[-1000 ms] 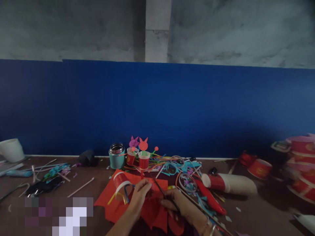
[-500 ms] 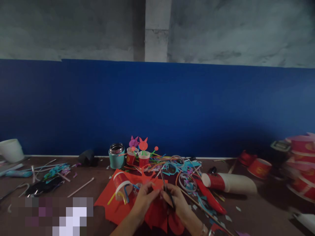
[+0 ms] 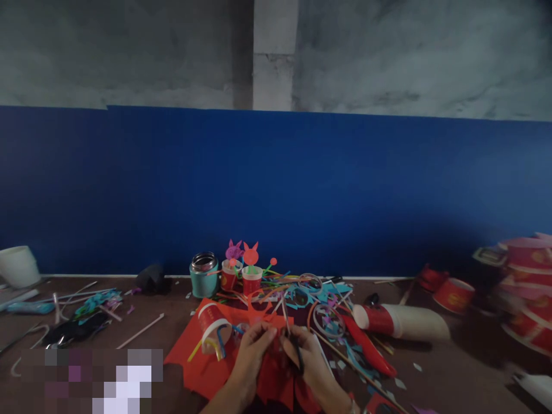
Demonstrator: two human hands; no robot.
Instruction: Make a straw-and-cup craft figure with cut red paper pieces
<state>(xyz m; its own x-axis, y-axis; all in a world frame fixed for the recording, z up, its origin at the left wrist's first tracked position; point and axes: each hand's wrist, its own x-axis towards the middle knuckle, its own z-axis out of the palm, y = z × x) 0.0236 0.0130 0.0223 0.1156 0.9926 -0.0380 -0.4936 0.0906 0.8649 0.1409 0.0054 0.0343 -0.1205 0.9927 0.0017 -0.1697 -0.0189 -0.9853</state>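
Observation:
My right hand (image 3: 311, 355) is closed round a pair of scissors (image 3: 296, 348) with dark handles, the blades pointing up and away. Close beside it, my left hand (image 3: 254, 355) pinches with thumb and forefinger at a small piece of red paper, which my fingers mostly hide. Under both hands spreads a red paper sheet (image 3: 196, 376) with jagged cut edges. On the sheet's left part a red and white paper cup (image 3: 211, 323) lies tipped, with yellow and blue straws at its mouth.
Behind stand a teal flask (image 3: 204, 282) and a cup (image 3: 252, 280) bearing a red paper animal figure (image 3: 250, 254). Right of my hands lie a tape roll (image 3: 328, 319), a red pointed object (image 3: 370, 348) and stacked paper cups (image 3: 416, 322). Paper scraps and straws cover much of the back.
My two hands have drawn slightly apart at the fingertips. The scissors have shifted a little left and closer to me. The other things stay where they were.

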